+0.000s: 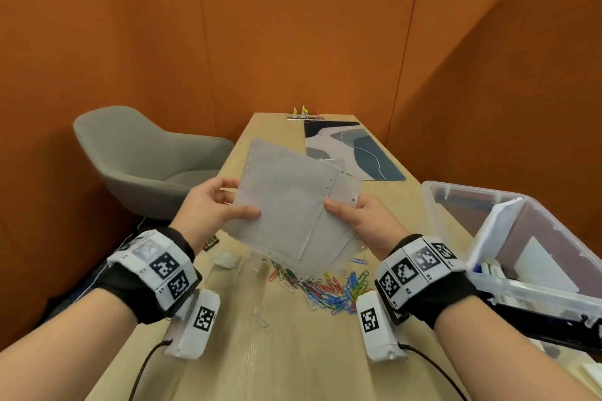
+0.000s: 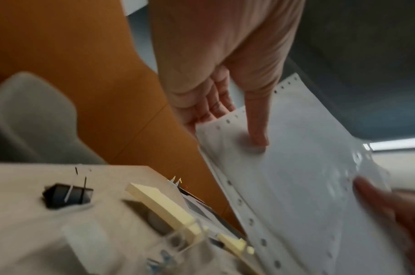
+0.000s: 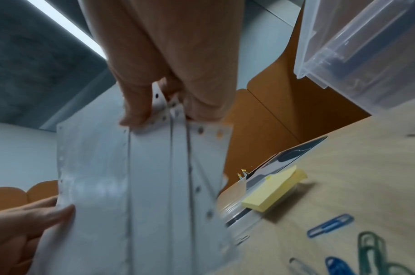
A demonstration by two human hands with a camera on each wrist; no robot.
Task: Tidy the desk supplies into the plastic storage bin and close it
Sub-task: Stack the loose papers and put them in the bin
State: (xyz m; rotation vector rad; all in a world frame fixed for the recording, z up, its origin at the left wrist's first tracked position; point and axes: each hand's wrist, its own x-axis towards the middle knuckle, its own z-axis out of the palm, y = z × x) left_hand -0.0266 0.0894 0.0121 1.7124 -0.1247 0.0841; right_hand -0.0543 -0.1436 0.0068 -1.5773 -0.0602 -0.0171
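both hands (image 1: 211,205) pinching punched sleeves (image 1: 286,202) (fanned)

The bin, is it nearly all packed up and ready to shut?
Not yet. The bin already holds a few things, and its lid is not on. Right now the left hand and right hand hold punched sheets above the desk. Still left out: the paper clips, the sticky notes and a binder clip. After that, closing the bin.
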